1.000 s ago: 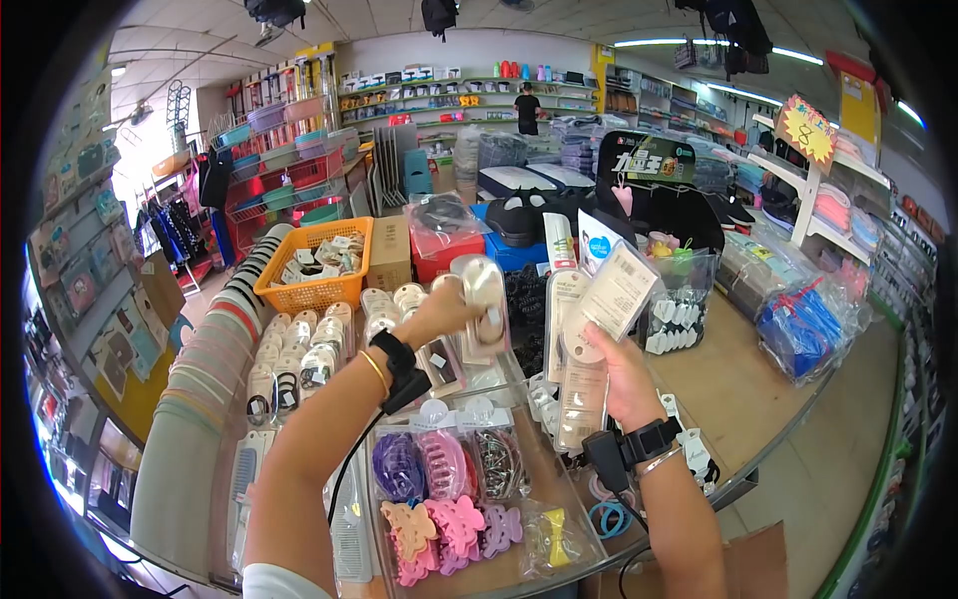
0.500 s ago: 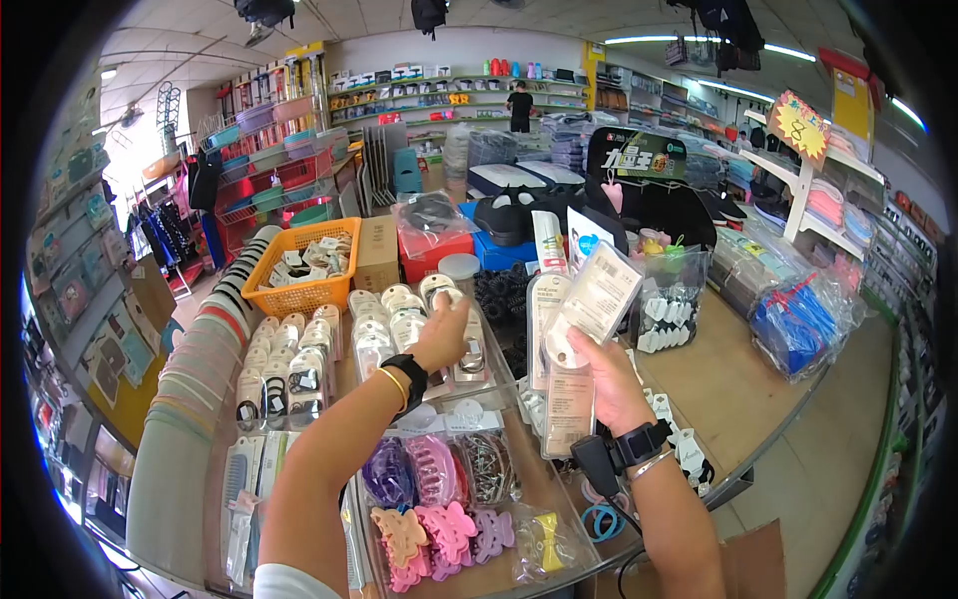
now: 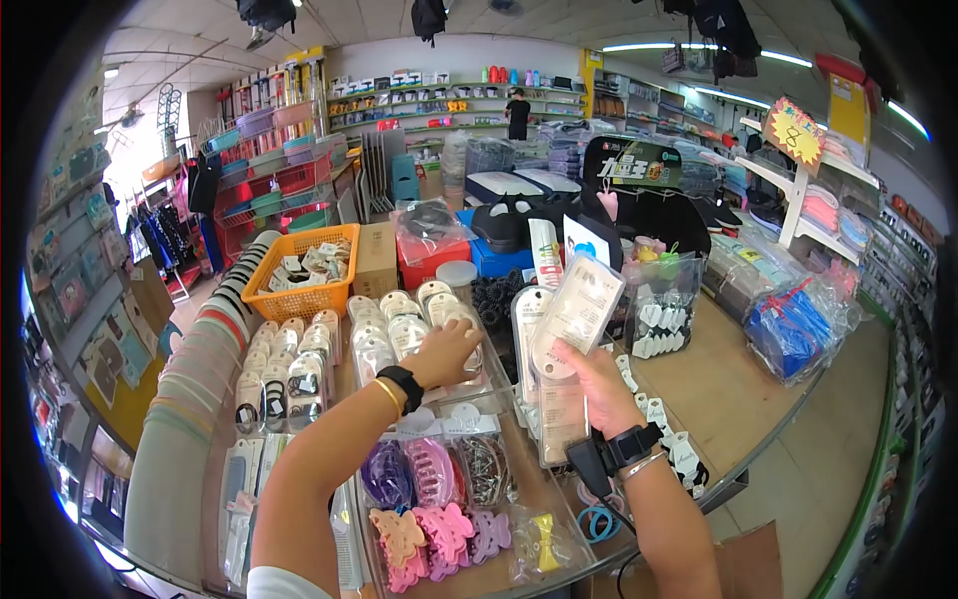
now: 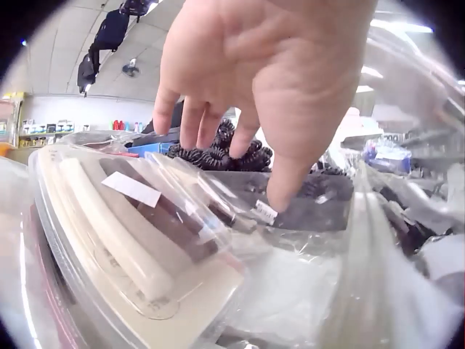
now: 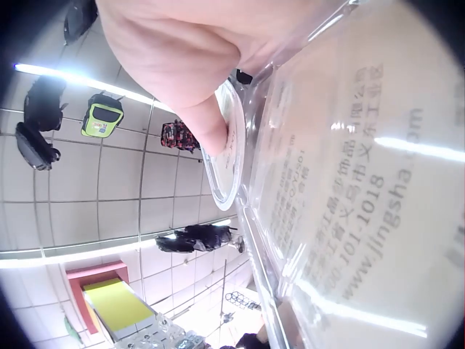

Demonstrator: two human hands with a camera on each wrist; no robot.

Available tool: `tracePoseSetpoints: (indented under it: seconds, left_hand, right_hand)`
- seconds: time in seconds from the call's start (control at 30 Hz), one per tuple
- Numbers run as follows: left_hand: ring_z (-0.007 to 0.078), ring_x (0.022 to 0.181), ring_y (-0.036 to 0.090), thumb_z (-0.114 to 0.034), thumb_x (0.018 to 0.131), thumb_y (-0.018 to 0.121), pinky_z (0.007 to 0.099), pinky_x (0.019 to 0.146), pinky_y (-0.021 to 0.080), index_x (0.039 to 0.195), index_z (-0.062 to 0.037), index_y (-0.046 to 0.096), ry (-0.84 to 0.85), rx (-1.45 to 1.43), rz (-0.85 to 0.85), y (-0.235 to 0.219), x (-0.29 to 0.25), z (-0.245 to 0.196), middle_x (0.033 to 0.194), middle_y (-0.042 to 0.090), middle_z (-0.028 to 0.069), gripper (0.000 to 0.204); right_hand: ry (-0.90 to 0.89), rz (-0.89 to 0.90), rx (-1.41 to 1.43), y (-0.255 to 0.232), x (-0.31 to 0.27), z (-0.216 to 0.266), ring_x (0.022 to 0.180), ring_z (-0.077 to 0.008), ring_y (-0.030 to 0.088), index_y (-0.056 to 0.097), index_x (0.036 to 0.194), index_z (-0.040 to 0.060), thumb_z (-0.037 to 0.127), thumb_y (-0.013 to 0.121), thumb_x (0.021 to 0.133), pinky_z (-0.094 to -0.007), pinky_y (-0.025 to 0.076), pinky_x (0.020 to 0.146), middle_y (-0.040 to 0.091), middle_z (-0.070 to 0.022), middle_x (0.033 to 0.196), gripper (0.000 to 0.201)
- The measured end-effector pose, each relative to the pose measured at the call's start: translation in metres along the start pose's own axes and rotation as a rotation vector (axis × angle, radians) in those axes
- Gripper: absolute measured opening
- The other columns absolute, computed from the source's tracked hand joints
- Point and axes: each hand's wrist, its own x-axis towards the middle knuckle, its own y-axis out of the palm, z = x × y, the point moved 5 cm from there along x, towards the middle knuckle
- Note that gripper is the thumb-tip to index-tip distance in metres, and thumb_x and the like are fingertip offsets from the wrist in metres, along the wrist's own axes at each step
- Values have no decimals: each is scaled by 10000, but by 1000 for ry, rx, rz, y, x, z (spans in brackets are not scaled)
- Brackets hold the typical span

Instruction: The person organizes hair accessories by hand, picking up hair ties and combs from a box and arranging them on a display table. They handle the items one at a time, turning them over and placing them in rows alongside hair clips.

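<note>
My right hand (image 3: 602,387) grips several clear blister packs (image 3: 582,299), thumb across their front, with printed card backs facing me. In the right wrist view, the thumb presses a rounded pack end (image 5: 229,156) beside printed text. My left hand (image 3: 449,352) reaches palm-down over a row of hair-accessory blister packs (image 3: 404,329) in the clear bin. The left wrist view shows its fingers pointing down and spread, the thumb tip at a small white sticker on a dark pack (image 4: 305,207). Nearer lies a pack with cream and brown strips (image 4: 131,218). Black coiled hair ties (image 4: 225,149) show behind the fingers.
Bagged claw clips (image 3: 434,469) and loose pink and orange ones (image 3: 444,529) lie in the front compartment. An orange basket (image 3: 299,299) stands back left, headbands (image 3: 185,389) line the left edge, and a clear box (image 3: 667,299) of hair ties stands to the right.
My left hand set down a blister pack among the others, let it go, then moved right and down along the row. The right hand keeps its packs, shifting slightly left and down.
</note>
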Motion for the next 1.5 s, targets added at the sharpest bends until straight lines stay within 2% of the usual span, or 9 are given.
tracePoseSetpoints:
  seconds: [0.17, 0.23, 0.63, 0.8, 0.93, 1.0, 1.2, 1.37, 1.5]
  left_hand:
    - [338, 1087, 446, -74, 676, 639, 415, 872, 423, 1090, -78, 468, 102, -177, -461, -83, -13, -32, 1163, 463, 141, 448]
    - [341, 1056, 473, -22, 669, 602, 424, 871, 416, 1112, -98, 465, 449, -203, -657, -106, -26, -49, 1169, 476, 143, 470]
    - [228, 960, 581, -106, 671, 636, 350, 811, 469, 938, -74, 573, 639, 14, -491, -117, -40, -72, 1036, 593, 69, 276]
    - [260, 808, 604, -6, 741, 592, 297, 710, 489, 914, -23, 558, 247, -292, -690, -126, -40, -37, 940, 599, 111, 177]
    - [126, 774, 587, -12, 823, 559, 232, 682, 462, 958, -14, 525, -220, -822, -699, -111, -28, 15, 854, 605, 59, 139]
    - [92, 721, 576, -29, 833, 553, 231, 622, 467, 1000, -27, 496, -116, -973, -697, -81, -17, 40, 796, 592, 24, 177]
    - [166, 584, 573, -95, 805, 553, 299, 518, 455, 1126, -38, 425, -489, -919, -223, -12, -10, 58, 713, 588, 116, 350]
    - [404, 884, 565, -66, 759, 533, 443, 767, 442, 1204, 10, 342, -460, -685, -83, 13, -5, 51, 897, 583, 237, 490]
    - [422, 980, 518, -35, 725, 561, 428, 835, 428, 1224, 3, 331, -370, -450, -138, 5, -8, 38, 1082, 498, 264, 550]
  right_hand:
    - [7, 36, -40, 6, -2, 0, 954, -148, 569, 514, 1130, -22, 166, 631, 820, -277, 453, 822, 585, -95, 1074, 381]
    - [15, 33, -57, 9, -4, 1, 956, -148, 568, 516, 1127, -22, 167, 635, 817, -275, 451, 824, 586, -94, 1072, 382]
    - [90, 57, -432, 9, -1, -14, 776, -78, 540, 590, 1004, -26, 428, 506, 878, -220, 442, 691, 608, -46, 906, 478]
    - [87, -47, -361, 17, -11, 6, 801, -74, 510, 619, 961, -11, 462, 460, 891, -237, 418, 734, 601, -28, 895, 504]
    - [36, -81, -381, 9, -9, 10, 760, -59, 510, 605, 956, 18, 474, 476, 879, -216, 419, 677, 582, -3, 876, 481]
    - [12, -173, -309, 5, -9, 12, 746, -56, 496, 629, 924, 26, 460, 465, 890, -212, 406, 689, 585, 8, 838, 466]
    - [9, -184, -216, 2, -5, 8, 719, -38, 490, 628, 894, 57, 426, 482, 892, -206, 403, 666, 582, 26, 811, 397]
    - [21, -110, -182, 8, -8, 10, 676, -51, 523, 608, 917, 43, 399, 519, 879, -208, 427, 604, 585, 13, 813, 369]
    - [26, -99, -177, 5, -6, 8, 664, -53, 528, 606, 899, 44, 395, 520, 878, -209, 428, 593, 588, 13, 800, 362]
